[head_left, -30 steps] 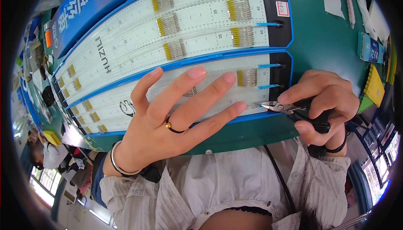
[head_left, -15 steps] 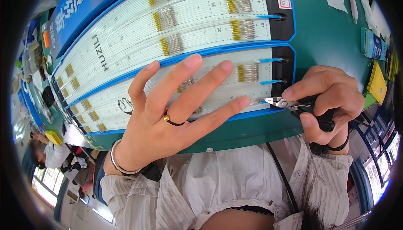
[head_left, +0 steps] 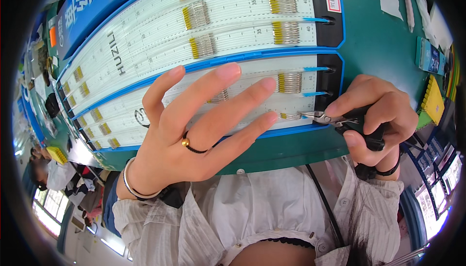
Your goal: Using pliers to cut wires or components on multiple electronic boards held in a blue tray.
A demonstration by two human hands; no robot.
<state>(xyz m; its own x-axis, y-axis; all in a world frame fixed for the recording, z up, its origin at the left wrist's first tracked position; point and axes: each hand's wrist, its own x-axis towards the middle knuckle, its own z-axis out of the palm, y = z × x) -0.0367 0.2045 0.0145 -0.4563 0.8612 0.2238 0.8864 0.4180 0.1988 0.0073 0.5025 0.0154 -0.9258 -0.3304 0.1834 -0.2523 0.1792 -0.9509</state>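
Observation:
My left hand [head_left: 182, 132] lies over the near half of a blue-edged rig box [head_left: 335, 54], its fingers stretched and spread across the white lined panels. A bead ring sits on one finger. Small pliers [head_left: 321, 117] with slim metal jaws and black handles are gripped in my right hand [head_left: 386, 113]. Their tips meet the right end of the nearest row, beside a small bundle of silver wire pieces with yellow ends [head_left: 291, 116]. Whether the jaws hold anything is too small to tell. Similar bundles [head_left: 290, 82] line the other rows, and blue strands [head_left: 315, 93] run into the black end.
A blue printed lid [head_left: 92, 3] stands at the upper left. On the green table [head_left: 374, 37], a blue packet [head_left: 429, 56], a yellow pad [head_left: 432, 102] and white paper [head_left: 390, 1] lie to the right. A person sits in the far left background.
The plier tips have shifted slightly left, and my left fingertips have drawn back a little. More of the nearest row's bundle shows between the hands.

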